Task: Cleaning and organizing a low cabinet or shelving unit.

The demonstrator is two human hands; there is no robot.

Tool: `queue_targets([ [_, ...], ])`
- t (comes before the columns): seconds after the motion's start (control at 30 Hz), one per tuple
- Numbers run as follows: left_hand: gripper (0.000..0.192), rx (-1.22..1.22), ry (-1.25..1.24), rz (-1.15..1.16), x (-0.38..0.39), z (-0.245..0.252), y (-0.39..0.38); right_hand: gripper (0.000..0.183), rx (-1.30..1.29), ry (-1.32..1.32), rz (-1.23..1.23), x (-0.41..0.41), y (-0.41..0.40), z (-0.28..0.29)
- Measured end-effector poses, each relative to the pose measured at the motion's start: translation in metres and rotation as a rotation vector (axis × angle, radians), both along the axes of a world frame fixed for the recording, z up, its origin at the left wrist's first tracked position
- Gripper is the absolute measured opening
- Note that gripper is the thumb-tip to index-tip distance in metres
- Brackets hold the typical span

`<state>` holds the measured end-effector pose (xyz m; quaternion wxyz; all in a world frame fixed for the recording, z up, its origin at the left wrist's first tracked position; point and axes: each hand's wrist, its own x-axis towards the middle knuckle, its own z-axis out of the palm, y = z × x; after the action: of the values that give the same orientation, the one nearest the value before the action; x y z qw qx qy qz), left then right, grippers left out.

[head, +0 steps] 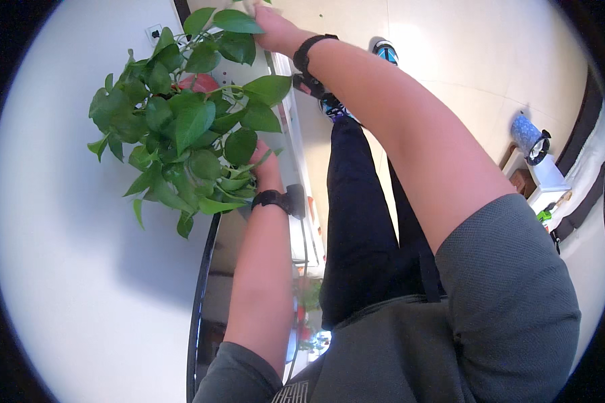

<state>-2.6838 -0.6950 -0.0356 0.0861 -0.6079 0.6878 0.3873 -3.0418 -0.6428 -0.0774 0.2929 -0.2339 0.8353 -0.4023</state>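
A leafy green potted plant, apparently a pothos (196, 126), spreads its trailing stems in front of the white wall. Among the leaves shows a red surface (199, 82), too covered to name. My left hand (264, 158) reaches into the plant's near side, its fingers hidden behind foliage, so its grip cannot be made out. At the top edge, my right hand (275, 27) is beside the upper leaves, with blurred fingertips close to a stem. Black straps circle both wrists, and a dark device (295, 201) sits on the left one.
A flat-screen television (219, 302) stands under my left arm, beside a white cabinet (297, 146). A cable (305, 247) hangs near that wrist. The wall (70, 201) has a socket (155, 33). Right lie a blue patterned bin (527, 133) and a small white shelf unit (549, 174).
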Motion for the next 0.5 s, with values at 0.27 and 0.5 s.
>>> queue_targets([
  [0.27, 0.037, -0.554, -0.475, -0.769, 0.070, -0.074, -0.054, 0.047, -0.267, -0.472, -0.380, 0.049, 0.007, 0.039],
  [0.5, 0.029, -0.459, -0.538, -0.890, 0.075, -0.110, -0.064, 0.069, -0.518, -0.891, -0.752, 0.164, 0.013, 0.046],
])
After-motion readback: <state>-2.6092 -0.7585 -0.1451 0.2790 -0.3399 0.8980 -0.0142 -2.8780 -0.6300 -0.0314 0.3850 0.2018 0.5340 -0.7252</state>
